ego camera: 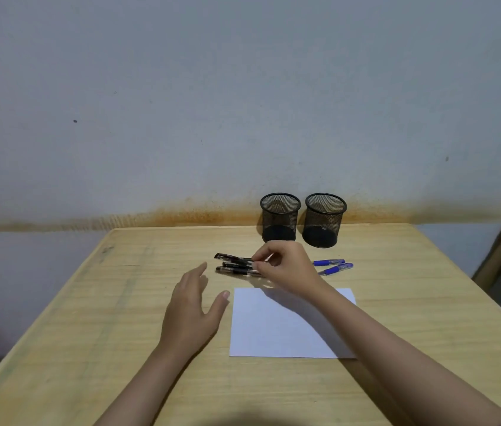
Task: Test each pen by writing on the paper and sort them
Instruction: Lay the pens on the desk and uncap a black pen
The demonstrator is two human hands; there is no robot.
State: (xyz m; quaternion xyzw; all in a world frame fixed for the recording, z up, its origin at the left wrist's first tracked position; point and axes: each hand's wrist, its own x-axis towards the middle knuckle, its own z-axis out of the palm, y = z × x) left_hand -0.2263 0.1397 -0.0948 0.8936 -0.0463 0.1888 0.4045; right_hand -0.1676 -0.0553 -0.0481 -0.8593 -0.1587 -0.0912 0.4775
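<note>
Our forearms reach over the table's (89, 318) near edge. Left hand (190, 309) hovers, fingers relaxed, beside the paper (273, 327). Right hand (286, 265) pinches one of three black pens (233, 265) lying crosswise, parallel to the far edge, hiding their right ends. Two blue pens (333, 265) lie beyond, before two mesh cups (301, 219).

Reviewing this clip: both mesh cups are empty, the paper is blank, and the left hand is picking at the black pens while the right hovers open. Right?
Not quite: the hands are swapped. The head view shows the right hand picking at the black pens, while the left hand hovers open. The mesh cups are empty and the paper is blank, as you said.
</note>
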